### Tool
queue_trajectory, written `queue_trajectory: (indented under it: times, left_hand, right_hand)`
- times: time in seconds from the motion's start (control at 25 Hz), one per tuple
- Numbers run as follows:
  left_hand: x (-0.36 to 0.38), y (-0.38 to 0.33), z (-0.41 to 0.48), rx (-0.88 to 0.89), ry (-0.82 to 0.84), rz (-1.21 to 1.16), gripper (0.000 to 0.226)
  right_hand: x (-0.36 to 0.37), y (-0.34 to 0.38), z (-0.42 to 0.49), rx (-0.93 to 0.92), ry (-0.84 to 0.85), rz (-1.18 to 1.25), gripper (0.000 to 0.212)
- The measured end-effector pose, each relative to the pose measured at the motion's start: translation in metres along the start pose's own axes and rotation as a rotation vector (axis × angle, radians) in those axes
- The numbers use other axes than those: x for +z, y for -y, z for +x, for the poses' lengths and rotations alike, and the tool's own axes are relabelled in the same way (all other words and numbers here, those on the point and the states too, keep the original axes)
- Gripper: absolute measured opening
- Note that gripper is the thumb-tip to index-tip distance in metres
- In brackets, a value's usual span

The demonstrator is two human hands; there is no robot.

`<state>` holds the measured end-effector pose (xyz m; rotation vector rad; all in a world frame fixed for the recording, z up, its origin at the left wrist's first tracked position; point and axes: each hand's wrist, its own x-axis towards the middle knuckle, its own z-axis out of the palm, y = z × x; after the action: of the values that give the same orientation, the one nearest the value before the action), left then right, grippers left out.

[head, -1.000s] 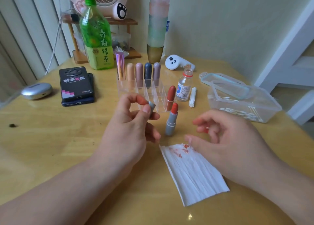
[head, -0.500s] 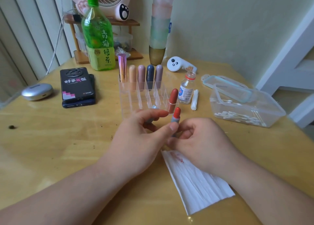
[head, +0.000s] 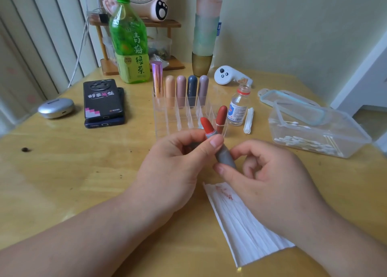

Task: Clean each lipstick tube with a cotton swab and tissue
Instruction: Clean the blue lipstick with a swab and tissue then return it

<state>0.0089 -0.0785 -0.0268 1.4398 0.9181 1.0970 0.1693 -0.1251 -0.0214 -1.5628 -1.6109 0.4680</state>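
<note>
The left hand and right hand both pinch a tilted, uncapped grey lipstick near the tissue. Behind them, the clear organizer holds five capped tubes in its back row and a bare red lipstick at front right. The plastic box holds cotton swabs.

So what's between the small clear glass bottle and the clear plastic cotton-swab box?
A slim white stick, lying close beside the bottle; the head view shows it.

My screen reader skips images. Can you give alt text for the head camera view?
The left hand and right hand grip an uncapped grey lipstick, its orange-red bullet exposed, above a red-stained tissue on a wooden table. A clear organiser of lipsticks and a cotton swab box stand behind.
</note>
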Motion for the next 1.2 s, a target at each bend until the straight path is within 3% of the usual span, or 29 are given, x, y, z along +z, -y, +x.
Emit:
queue_trajectory:
  times: [0.08, 0.2, 0.36, 0.44, 0.6, 0.72, 0.92, 1.08, 1.2]
  left_hand:
    - [-0.001, -0.002, -0.003, 0.0, 0.046, -0.05, 0.022]
    - [-0.002, -0.003, -0.004, 0.005, 0.097, -0.11, 0.027]
    - [0.0, -0.003, -0.006, -0.012, 0.155, -0.118, 0.028]
    - [0.0, -0.002, -0.007, 0.026, 0.152, -0.098, 0.023]
    - [0.0, -0.001, -0.006, 0.099, 0.126, -0.069, 0.013]
    - [0.001, 0.001, -0.007, 0.078, 0.131, -0.114, 0.015]
    - [0.001, -0.001, -0.008, 0.039, 0.148, -0.161, 0.021]
    - [0.0, 0.0, -0.009, 0.126, 0.152, -0.071, 0.018]
    - [0.0, 0.001, -0.009, 0.14, 0.163, -0.061, 0.02]
  right_hand:
    - [-0.001, 0.001, -0.002, 0.009, 0.102, 0.071, 0.014]
    - [-0.006, -0.001, -0.003, 0.004, 0.324, 0.222, 0.03]
    - [-0.009, -0.002, -0.003, 0.032, 0.415, 0.271, 0.038]
    - [-0.008, -0.003, -0.002, 0.048, 0.413, 0.264, 0.043]
    - [-0.006, -0.007, -0.002, 0.103, 0.244, 0.222, 0.049]
    - [-0.005, -0.008, -0.002, 0.109, 0.257, 0.213, 0.059]
    - [-0.012, -0.003, -0.001, 0.007, 0.473, 0.382, 0.015]
    - [-0.004, -0.011, 0.0, 0.058, 0.288, 0.303, 0.042]
    - [-0.004, -0.01, 0.0, 0.078, 0.291, 0.321, 0.044]
